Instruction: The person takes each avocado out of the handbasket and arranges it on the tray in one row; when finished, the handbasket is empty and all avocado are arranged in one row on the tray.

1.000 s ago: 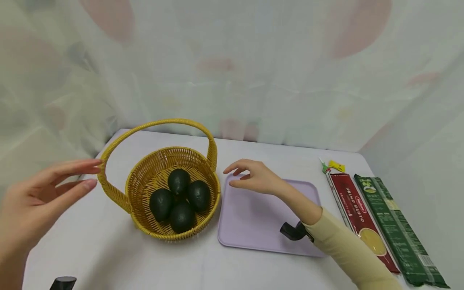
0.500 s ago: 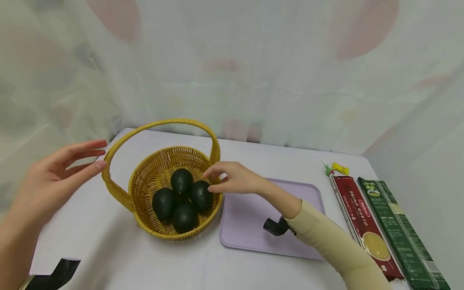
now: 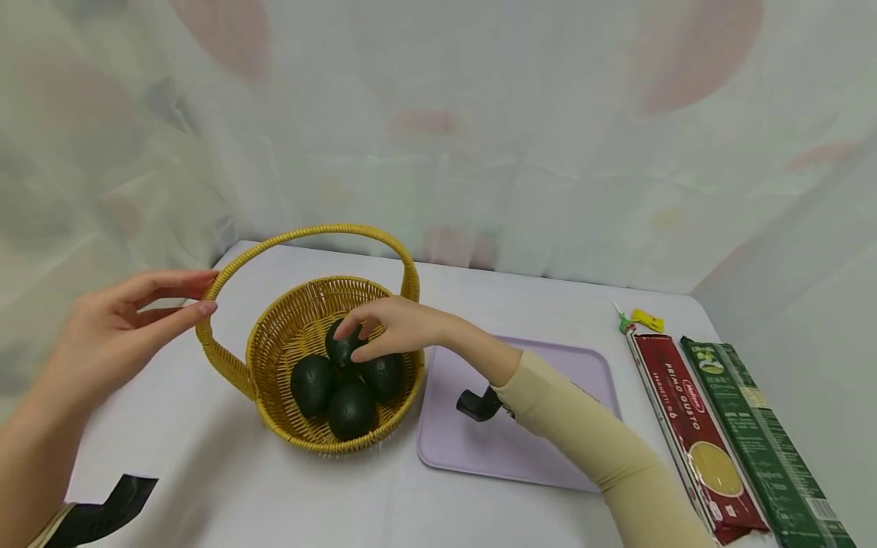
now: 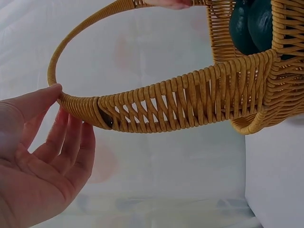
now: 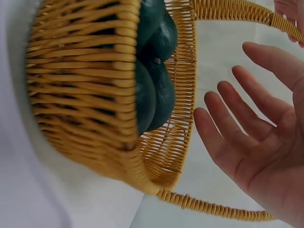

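Avocados, 4 dark green oval fruits [image 3: 346, 377], lie inside the round yellow wicker basket [image 3: 274, 350] on the white table [image 3: 205, 487]. Right hand [image 3: 390, 327] hovers, fingers relaxed, above the rear avocado. Left hand [image 3: 110, 339], fingers straight, touches the stiff handle [image 4: 156, 107]. Fruit probably smooth, firm; grasp around its middle.

Staged tabletop setup, home-kitchen props: white-covered table [image 3: 205, 487] enclosed by translucent patterned curtain [image 3: 479, 137]; wicker basket [image 3: 301, 320], lilac tray [image 3: 582, 365], two spaghetti packets [image 3: 692, 426] at lower right.
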Action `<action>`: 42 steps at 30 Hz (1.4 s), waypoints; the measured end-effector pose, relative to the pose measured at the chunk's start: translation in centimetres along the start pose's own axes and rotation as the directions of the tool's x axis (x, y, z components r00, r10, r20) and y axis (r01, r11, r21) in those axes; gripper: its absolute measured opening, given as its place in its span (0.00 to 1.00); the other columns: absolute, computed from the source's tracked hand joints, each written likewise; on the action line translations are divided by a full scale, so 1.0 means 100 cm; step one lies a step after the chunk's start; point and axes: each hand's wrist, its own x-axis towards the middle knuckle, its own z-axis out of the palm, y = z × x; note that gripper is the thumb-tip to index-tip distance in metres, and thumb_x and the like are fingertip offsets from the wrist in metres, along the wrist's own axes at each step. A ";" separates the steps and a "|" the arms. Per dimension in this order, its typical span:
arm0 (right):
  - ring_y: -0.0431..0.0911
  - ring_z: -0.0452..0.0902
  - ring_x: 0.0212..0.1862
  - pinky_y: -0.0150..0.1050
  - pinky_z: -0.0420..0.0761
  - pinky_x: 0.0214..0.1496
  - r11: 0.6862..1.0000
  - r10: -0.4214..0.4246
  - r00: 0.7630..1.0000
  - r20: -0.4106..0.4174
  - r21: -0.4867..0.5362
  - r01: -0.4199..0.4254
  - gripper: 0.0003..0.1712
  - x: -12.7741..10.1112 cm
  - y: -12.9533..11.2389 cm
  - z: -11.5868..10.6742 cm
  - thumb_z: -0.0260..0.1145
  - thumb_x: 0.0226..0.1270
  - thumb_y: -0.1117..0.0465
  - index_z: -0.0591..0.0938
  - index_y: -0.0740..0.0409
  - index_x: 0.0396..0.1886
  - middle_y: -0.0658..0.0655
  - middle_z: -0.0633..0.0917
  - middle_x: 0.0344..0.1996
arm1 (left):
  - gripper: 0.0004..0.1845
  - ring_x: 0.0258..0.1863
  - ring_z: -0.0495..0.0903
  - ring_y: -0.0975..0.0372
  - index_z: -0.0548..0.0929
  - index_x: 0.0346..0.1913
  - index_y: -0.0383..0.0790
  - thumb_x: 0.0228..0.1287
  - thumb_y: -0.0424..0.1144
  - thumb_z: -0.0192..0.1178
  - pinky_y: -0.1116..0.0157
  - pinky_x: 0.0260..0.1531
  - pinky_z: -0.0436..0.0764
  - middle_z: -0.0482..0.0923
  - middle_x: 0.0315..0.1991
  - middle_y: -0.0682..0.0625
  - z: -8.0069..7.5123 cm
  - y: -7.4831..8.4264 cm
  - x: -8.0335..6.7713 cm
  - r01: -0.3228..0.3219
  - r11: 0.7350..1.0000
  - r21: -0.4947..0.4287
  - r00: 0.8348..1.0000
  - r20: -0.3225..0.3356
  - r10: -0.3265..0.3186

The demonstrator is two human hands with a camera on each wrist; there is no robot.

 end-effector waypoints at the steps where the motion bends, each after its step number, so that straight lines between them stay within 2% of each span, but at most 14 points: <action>1: 0.51 0.78 0.55 0.32 0.77 0.58 1.000 -0.004 1.000 0.016 0.001 0.004 0.22 0.004 0.000 -0.001 0.67 0.67 0.59 0.78 0.59 0.59 0.55 0.80 0.57 | 0.19 0.40 0.84 0.72 0.82 0.56 0.37 0.62 0.30 0.67 0.83 0.41 0.79 0.82 0.49 0.57 0.000 0.000 0.001 -0.009 1.000 -0.008 1.000 -0.003 0.009; 5: 0.46 0.79 0.54 0.28 0.77 0.56 1.000 -0.001 0.997 0.076 0.015 0.000 0.23 0.018 -0.002 -0.002 0.67 0.68 0.60 0.77 0.60 0.60 0.57 0.80 0.58 | 0.16 0.42 0.83 0.71 0.83 0.52 0.34 0.61 0.28 0.67 0.82 0.43 0.79 0.82 0.51 0.60 0.001 -0.001 0.003 -0.033 0.999 -0.022 0.999 -0.005 0.033; 8: 0.42 0.79 0.53 0.25 0.77 0.54 0.999 0.018 0.993 0.118 0.029 -0.021 0.23 0.028 -0.002 -0.001 0.67 0.67 0.61 0.77 0.59 0.61 0.54 0.80 0.57 | 0.16 0.42 0.82 0.72 0.83 0.52 0.34 0.61 0.29 0.67 0.82 0.43 0.79 0.82 0.51 0.61 0.001 -0.001 0.004 -0.012 1.000 -0.025 1.000 0.001 0.012; 12: 0.43 0.78 0.55 0.23 0.76 0.54 0.999 0.042 0.985 0.166 0.025 -0.047 0.26 0.041 0.000 0.003 0.68 0.66 0.59 0.76 0.57 0.63 0.49 0.80 0.57 | 0.15 0.43 0.82 0.73 0.83 0.51 0.34 0.61 0.30 0.67 0.82 0.42 0.79 0.82 0.51 0.63 0.003 0.001 0.003 0.018 1.000 -0.022 1.000 -0.004 -0.018; 22: 0.41 0.71 0.62 0.21 0.71 0.57 0.996 0.085 0.964 0.250 -0.024 -0.082 0.29 0.067 -0.005 0.017 0.70 0.64 0.56 0.76 0.50 0.64 0.48 0.77 0.61 | 0.14 0.44 0.81 0.74 0.83 0.49 0.33 0.61 0.31 0.68 0.82 0.42 0.79 0.82 0.49 0.64 0.007 0.006 0.002 0.015 1.000 -0.008 1.000 -0.021 -0.016; 28: 0.42 0.68 0.65 0.22 0.69 0.58 0.987 0.156 0.948 0.277 -0.082 -0.138 0.32 0.074 -0.006 0.023 0.71 0.63 0.56 0.74 0.48 0.67 0.44 0.74 0.61 | 0.13 0.44 0.81 0.73 0.83 0.48 0.32 0.60 0.29 0.68 0.82 0.42 0.79 0.83 0.48 0.63 0.007 0.005 0.002 0.001 1.000 -0.020 1.000 -0.021 -0.001; 32: 0.41 0.67 0.66 0.23 0.68 0.60 0.977 0.187 0.936 0.300 -0.154 -0.146 0.34 0.077 -0.006 0.026 0.71 0.63 0.56 0.72 0.46 0.69 0.43 0.73 0.63 | 0.13 0.45 0.81 0.72 0.83 0.48 0.32 0.61 0.29 0.67 0.82 0.42 0.79 0.83 0.48 0.62 0.008 0.005 0.002 -0.003 1.000 -0.028 1.000 -0.017 0.002; 37: 0.36 0.65 0.65 0.22 0.65 0.62 0.958 0.213 0.926 0.310 -0.253 -0.136 0.37 0.080 -0.004 0.030 0.72 0.62 0.53 0.70 0.44 0.70 0.43 0.72 0.65 | 0.13 0.45 0.81 0.72 0.83 0.48 0.31 0.61 0.28 0.67 0.81 0.42 0.79 0.83 0.49 0.62 0.008 0.005 0.002 -0.012 0.999 -0.034 1.000 -0.019 0.012; 42: 0.34 0.63 0.65 0.22 0.64 0.62 0.953 0.218 0.925 0.310 -0.271 -0.134 0.38 0.082 -0.001 0.035 0.72 0.61 0.53 0.70 0.45 0.70 0.43 0.71 0.65 | 0.12 0.44 0.81 0.72 0.83 0.48 0.31 0.61 0.28 0.67 0.81 0.42 0.79 0.83 0.49 0.62 0.007 0.004 0.001 -0.010 0.999 -0.031 1.000 -0.015 0.010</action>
